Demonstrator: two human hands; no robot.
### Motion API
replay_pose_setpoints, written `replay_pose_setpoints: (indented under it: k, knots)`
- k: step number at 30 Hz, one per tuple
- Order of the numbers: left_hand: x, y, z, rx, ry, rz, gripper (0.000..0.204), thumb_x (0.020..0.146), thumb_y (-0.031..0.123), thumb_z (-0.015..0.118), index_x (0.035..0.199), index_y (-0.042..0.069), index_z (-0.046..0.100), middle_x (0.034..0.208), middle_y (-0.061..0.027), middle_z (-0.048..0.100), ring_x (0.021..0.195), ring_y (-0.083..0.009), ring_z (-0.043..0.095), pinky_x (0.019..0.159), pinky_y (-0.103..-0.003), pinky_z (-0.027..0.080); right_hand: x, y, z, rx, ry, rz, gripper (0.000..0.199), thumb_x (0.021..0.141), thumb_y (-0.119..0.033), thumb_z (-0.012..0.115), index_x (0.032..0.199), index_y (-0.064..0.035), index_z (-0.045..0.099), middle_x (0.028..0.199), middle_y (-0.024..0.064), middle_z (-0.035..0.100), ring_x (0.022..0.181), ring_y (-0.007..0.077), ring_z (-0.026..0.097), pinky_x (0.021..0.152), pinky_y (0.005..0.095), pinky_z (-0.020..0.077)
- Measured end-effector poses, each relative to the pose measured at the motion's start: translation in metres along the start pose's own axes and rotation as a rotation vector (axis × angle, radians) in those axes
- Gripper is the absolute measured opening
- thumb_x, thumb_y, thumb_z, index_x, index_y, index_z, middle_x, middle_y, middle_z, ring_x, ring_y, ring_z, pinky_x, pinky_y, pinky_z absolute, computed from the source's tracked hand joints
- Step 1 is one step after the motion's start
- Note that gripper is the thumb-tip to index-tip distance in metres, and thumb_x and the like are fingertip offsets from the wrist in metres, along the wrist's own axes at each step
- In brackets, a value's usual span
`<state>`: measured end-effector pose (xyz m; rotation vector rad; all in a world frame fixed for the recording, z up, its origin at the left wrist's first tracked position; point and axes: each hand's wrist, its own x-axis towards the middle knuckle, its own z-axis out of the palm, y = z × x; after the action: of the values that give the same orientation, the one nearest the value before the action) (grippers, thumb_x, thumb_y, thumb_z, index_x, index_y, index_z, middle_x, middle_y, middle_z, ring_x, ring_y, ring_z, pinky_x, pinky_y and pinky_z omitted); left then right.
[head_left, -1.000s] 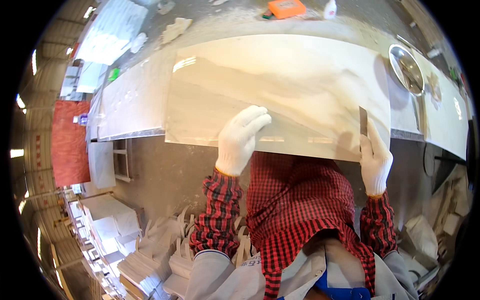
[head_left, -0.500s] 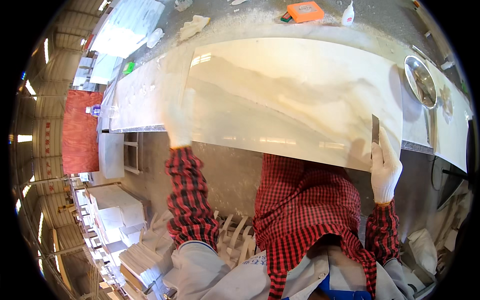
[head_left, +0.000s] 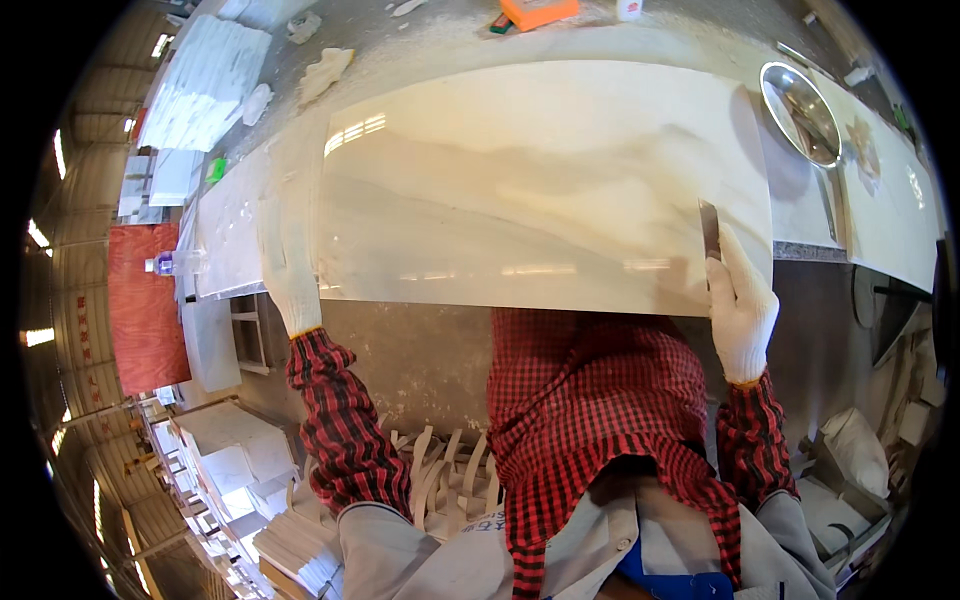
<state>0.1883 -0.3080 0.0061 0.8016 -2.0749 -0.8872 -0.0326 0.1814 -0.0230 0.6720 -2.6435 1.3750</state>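
Observation:
A polished cream marble slab point(head_left: 540, 190) with soft grey-brown veining lies on the workbench in front of me. My right hand point(head_left: 745, 305), in a white knit glove, grips a flat dark scraper blade point(head_left: 710, 232) at the slab's near right corner. The blade stands up from the fingers over the marble. My left hand point(head_left: 291, 262), also gloved in white, is beside the slab's left edge with its fingers stretched out and nothing visible in them. The pale background makes its fingertips hard to make out.
A round metal bowl point(head_left: 802, 115) stands to the slab's right. Along the far side are an orange box point(head_left: 540, 12), a white bottle point(head_left: 629, 9) and a crumpled glove point(head_left: 326, 74). A plastic bottle point(head_left: 170, 263) lies at the left end, near a red board point(head_left: 148, 310).
The whole view has shifted, so the slab and bench appear farther left. My left hand, blurred before, shows more sharply beside the slab's left edge. The right hand keeps the scraper blade.

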Motion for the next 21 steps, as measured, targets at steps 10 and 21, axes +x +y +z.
replay_pose_setpoints:
  k: [10, 21]
  knots:
    - [-0.106, 0.123, 0.129, 0.129, -0.579, 0.625, 0.028, 0.097, 0.015, 0.067, 0.122, 0.005, 0.072, 0.133, -0.0157, 0.067, 0.127, -0.0346, 0.060, 0.114, -0.048, 0.040, -0.002, 0.004, -0.002, 0.017, -0.031, -0.044, 0.039, 0.091, 0.003, 0.069, 0.131, 0.0019, 0.067, 0.105, 0.0195, 0.075, 0.094, 0.0265, 0.075, 0.085, 0.0320, 0.0557]
    - [-0.009, 0.008, 0.040, 0.679, -0.059, 0.060, 0.049, 0.106, 0.034, 0.052, 0.147, 0.008, 0.054, 0.150, -0.0189, 0.054, 0.139, -0.0385, 0.048, 0.117, -0.044, 0.035, -0.003, 0.004, 0.002, 0.051, 0.002, -0.072, 0.040, 0.090, 0.005, 0.069, 0.130, 0.0012, 0.068, 0.103, 0.0192, 0.076, 0.091, 0.0260, 0.075, 0.082, 0.0328, 0.0563]
